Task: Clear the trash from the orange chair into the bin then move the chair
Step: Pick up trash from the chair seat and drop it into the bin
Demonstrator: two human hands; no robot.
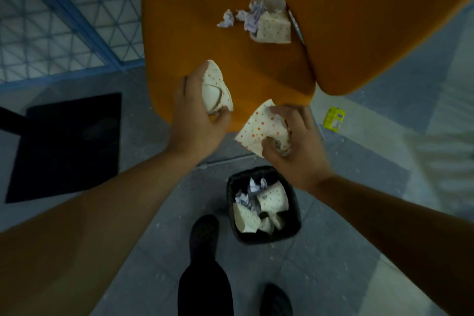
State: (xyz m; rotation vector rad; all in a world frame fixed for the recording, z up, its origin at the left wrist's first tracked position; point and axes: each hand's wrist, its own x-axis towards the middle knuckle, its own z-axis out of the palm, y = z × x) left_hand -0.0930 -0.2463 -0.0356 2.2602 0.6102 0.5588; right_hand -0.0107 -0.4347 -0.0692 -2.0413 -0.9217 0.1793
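The orange chair (195, 23) fills the upper middle, its backrest to the right. My left hand (195, 120) grips a crushed dotted paper cup (216, 90) over the seat's front edge. My right hand (295, 141) grips another flattened cup with red dots (259, 127) just off the seat's front corner. More trash lies at the back of the seat: crumpled paper (227, 19), a dotted cup (275, 28) and another cup behind it. The black bin (295, 213) stands on the floor below my hands, holding several cups and paper wads.
A dark mat (69, 146) lies on the floor at the left. A small yellow packet (333, 119) lies on the floor right of the chair. A blue-framed mesh panel (51, 7) stands at the upper left. My dark shoes (204, 233) stand beside the bin.
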